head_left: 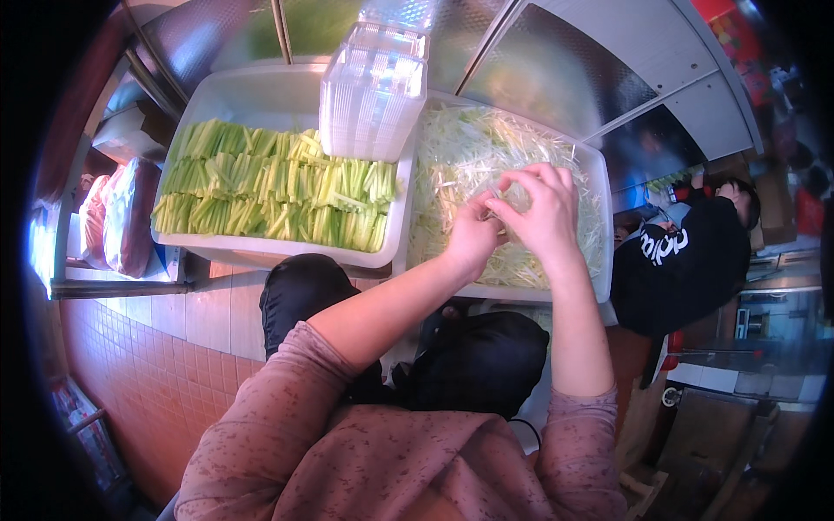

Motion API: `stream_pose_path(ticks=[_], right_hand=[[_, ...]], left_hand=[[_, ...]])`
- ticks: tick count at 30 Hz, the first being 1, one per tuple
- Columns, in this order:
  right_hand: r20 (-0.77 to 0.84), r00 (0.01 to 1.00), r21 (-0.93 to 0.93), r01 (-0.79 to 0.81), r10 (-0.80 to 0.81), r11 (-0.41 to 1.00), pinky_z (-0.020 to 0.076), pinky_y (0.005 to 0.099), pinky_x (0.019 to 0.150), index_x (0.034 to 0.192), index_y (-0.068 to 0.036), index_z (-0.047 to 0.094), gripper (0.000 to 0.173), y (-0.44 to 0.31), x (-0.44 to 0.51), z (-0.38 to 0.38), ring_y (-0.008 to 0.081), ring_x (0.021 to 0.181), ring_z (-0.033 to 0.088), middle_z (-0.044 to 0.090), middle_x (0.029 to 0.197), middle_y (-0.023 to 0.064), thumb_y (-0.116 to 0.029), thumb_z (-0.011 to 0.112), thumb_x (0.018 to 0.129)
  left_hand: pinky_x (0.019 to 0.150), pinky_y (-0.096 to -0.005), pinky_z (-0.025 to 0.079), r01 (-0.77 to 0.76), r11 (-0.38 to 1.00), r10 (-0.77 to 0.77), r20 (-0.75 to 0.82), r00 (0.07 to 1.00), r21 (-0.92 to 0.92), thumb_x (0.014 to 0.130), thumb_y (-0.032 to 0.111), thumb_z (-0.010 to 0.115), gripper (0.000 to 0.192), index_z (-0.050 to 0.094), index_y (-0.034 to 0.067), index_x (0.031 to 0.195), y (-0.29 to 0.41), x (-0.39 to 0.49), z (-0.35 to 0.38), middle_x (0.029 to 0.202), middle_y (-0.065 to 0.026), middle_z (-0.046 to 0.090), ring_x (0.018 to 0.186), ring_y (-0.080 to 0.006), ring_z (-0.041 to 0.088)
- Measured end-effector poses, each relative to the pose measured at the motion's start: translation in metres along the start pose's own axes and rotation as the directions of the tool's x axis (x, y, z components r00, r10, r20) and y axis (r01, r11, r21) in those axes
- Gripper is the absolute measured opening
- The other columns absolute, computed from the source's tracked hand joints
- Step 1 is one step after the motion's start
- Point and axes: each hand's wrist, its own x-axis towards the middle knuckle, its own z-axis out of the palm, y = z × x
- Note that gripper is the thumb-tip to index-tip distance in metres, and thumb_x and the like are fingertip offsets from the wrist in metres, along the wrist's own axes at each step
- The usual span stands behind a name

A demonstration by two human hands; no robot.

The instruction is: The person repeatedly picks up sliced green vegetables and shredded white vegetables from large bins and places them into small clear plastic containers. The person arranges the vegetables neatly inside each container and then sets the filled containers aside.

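Over the right-hand plastic tub [607, 215], my left hand [474, 231] and my right hand [544, 202] meet with bent fingers. At the left fingertips a thin pale strip [494, 190] shows. My right thumb and index finger curve towards it, and whether they grip anything is unclear. Beneath both hands lies a loose heap of fine pale green and white vegetable shreds [449, 156]. In the left-hand plastic tub [241, 88], cut green vegetable sticks [260, 182] lie in neat rows. A tall stack of clear plastic containers [373, 98] stands at that tub's right back, over the sticks.
Patterned glass panels [541, 84] rise behind the tubs. A person in a black top [684, 260] is bent over at the right. Filled plastic bags [130, 218] sit on a shelf at the left. My knees [482, 365] are close to the tubs, above a tiled floor [156, 371].
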Motion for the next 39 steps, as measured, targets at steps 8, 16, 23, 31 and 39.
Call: stream_pose_path(ticks=[8,16,23,31,39], right_hand=[[0.119,0.956,0.583,-0.287,0.270,0.760,0.0462,0.0300,0.074,0.080,-0.007,0.070,0.007,0.017,0.008,-0.001,0.0172,0.077,0.060,0.068,0.080,0.0039,-0.009,0.074,0.076],[0.359,0.866,0.215,-0.439,0.348,0.872,0.0474,0.0226,0.065,0.095,0.002,0.066,0.015,0.046,0.018,-0.034,0.0077,0.067,0.058,0.066,0.076,0.0012,-0.006,0.070,0.082],[0.134,0.947,0.530,-0.317,0.292,0.787,0.0452,0.0356,0.096,0.124,-0.003,0.058,0.048,0.065,-0.004,-0.013,0.0259,0.115,0.058,0.062,0.121,0.0190,-0.025,0.071,0.084],[0.250,0.954,0.133,-0.204,0.166,0.970,0.0369,0.0412,0.107,0.145,0.003,0.025,0.105,0.039,-0.031,0.015,0.0397,0.133,0.038,0.034,0.144,0.0290,-0.032,0.084,0.066],[0.279,0.917,0.311,-0.368,0.286,0.876,0.0439,0.0389,0.100,0.141,-0.001,0.038,0.089,0.049,-0.021,0.011,0.0350,0.123,0.051,0.049,0.135,0.0254,-0.025,0.084,0.068]], left_hand=[[0.077,-0.0308,0.053,-0.027,0.999,0.026,0.011,1.000,0.043,0.082,-0.015,0.038,0.063,0.044,0.010,0.140,0.005,-0.005,0.004,0.123,-0.0092,0.051,0.095,-0.0174,0.058],[0.081,-0.0317,0.051,0.021,0.997,-0.015,0.092,0.996,-0.068,0.082,-0.015,0.038,0.067,0.046,0.015,0.140,0.009,-0.005,0.003,0.128,-0.0071,0.049,0.096,-0.0159,0.057],[0.074,-0.0305,0.048,0.125,0.986,-0.111,0.124,0.986,-0.107,0.081,-0.013,0.041,0.065,0.048,0.017,0.138,0.016,-0.007,0.002,0.125,-0.0033,0.051,0.088,-0.0120,0.053],[0.079,-0.0319,0.048,0.083,0.995,-0.079,0.065,0.995,-0.059,0.082,-0.008,0.043,0.062,0.044,0.013,0.140,0.011,-0.002,0.001,0.119,-0.0047,0.052,0.086,-0.0119,0.053],[0.086,-0.0358,0.051,0.043,0.985,-0.026,0.105,0.994,-0.168,0.080,-0.015,0.043,0.070,0.037,0.013,0.144,0.012,-0.004,0.001,0.127,-0.0077,0.048,0.091,-0.0156,0.055]])
